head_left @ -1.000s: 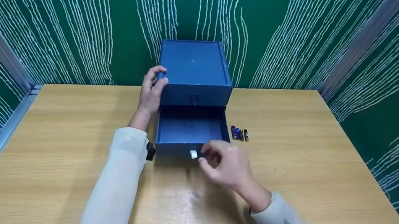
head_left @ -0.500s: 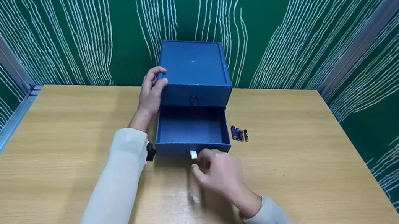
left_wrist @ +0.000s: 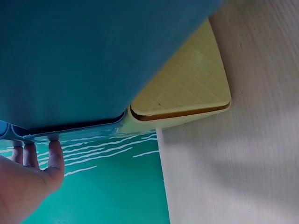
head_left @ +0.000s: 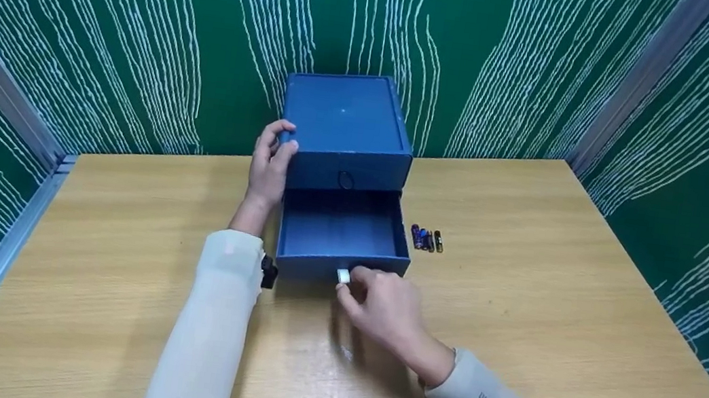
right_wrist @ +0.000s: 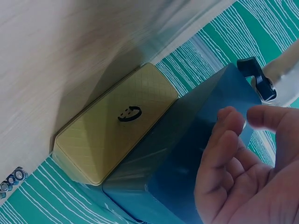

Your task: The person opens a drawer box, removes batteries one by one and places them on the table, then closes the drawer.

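A blue drawer unit [head_left: 346, 116] stands at the back of the table, one blue drawer [head_left: 309, 227] pulled out with a bare interior. My left hand [head_left: 269, 164] steadies the unit's left side, thumb at the front corner; in the left wrist view, its straight fingers [left_wrist: 56, 156] touch that side. My right hand [head_left: 390, 305] is at the front of the pulled-out drawer, thumb and forefinger on either side of its white pull tab [head_left: 343, 276]. A gap shows between those two fingertips in the right wrist view.
Below the blue drawer is a closed yellow drawer [right_wrist: 110, 126] with a dark loop pull [right_wrist: 135, 114]. Several small batteries [head_left: 426, 238] lie on the wooden table [head_left: 523, 269] right of the unit. A green wall with white lines [head_left: 472, 36] stands behind.
My right hand has moved left and slightly down, bringing its thumb and forefinger around the white pull tab. The left hand and the drawer stay put.
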Demonstrator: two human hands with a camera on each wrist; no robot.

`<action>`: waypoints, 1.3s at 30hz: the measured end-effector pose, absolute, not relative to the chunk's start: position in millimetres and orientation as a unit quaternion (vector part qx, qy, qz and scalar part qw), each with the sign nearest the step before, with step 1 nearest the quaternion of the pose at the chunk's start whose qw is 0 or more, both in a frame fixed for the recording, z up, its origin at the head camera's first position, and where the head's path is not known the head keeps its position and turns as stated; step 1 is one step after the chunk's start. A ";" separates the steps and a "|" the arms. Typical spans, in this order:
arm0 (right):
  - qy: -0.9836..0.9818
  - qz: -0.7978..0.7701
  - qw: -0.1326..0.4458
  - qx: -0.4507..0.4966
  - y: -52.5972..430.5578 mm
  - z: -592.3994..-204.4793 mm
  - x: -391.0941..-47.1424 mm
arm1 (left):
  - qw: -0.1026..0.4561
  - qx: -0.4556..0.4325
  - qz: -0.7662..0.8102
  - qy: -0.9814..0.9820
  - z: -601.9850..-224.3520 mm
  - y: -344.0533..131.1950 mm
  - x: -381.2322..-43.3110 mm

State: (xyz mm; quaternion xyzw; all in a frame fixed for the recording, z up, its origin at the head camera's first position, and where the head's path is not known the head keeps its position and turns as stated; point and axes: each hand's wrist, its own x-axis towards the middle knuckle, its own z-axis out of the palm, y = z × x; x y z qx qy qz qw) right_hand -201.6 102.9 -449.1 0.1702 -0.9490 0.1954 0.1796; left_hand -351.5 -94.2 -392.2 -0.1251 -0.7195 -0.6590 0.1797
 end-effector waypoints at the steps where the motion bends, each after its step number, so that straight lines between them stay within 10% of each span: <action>1: -0.949 0.198 0.179 0.168 102.2 -449.2 -201.6 | 0.178 -0.125 -0.660 -0.719 -391.3 -94.2 -350.5; 39: -0.949 0.231 0.173 0.124 90.4 -443.0 -221.7 | 0.156 -0.111 -0.668 -0.719 -392.1 -96.6 -351.9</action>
